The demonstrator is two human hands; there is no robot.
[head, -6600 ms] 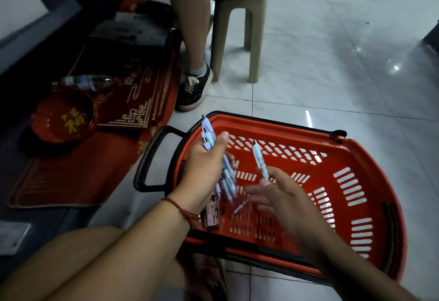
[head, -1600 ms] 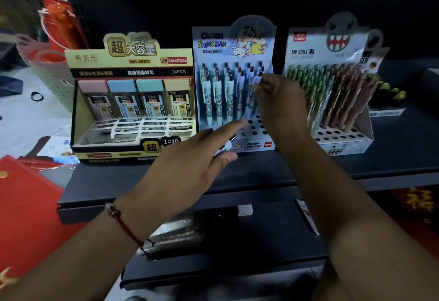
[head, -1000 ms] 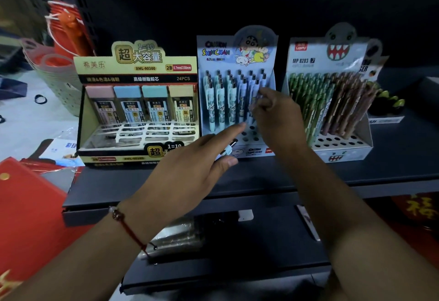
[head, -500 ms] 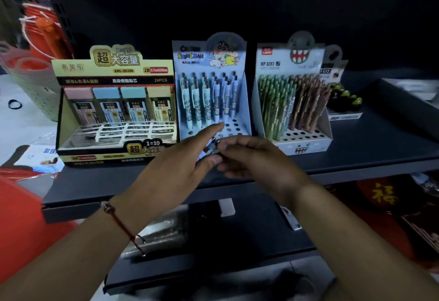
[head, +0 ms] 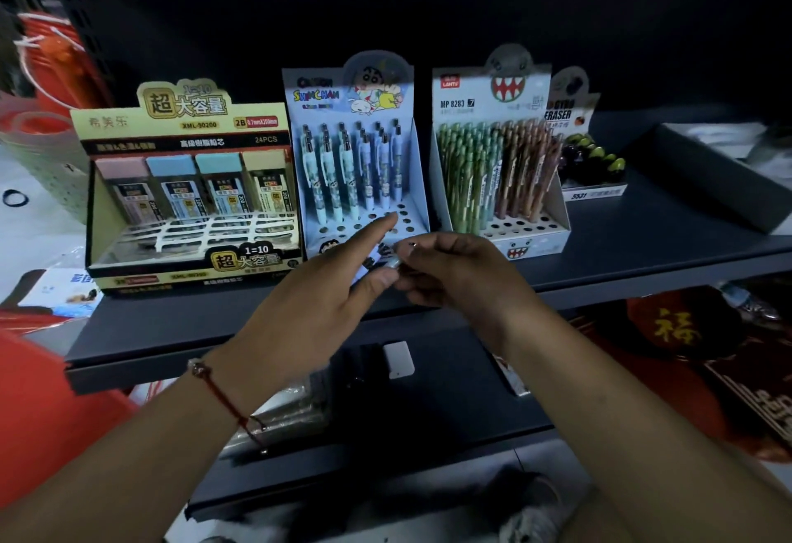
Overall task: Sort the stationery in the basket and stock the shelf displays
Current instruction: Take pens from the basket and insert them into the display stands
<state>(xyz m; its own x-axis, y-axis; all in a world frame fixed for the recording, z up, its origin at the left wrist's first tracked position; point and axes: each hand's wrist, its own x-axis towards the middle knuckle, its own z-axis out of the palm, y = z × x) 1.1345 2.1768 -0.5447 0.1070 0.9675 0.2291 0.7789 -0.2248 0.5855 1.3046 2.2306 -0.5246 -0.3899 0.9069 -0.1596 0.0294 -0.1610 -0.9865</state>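
Dark grey shelf (head: 643, 251) carries the blue cartoon pen display (head: 355, 148), part-filled with front holes vacant; my left hand (head: 317, 311) holds the remaining blue-and-white pens (head: 377, 257), my right hand (head: 454, 272) pinches one, so I judge stocking unfinished.

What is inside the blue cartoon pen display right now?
The blue display holds upright blue pens in its back and left holes; the front right holes are empty. The hands cover its front edge.
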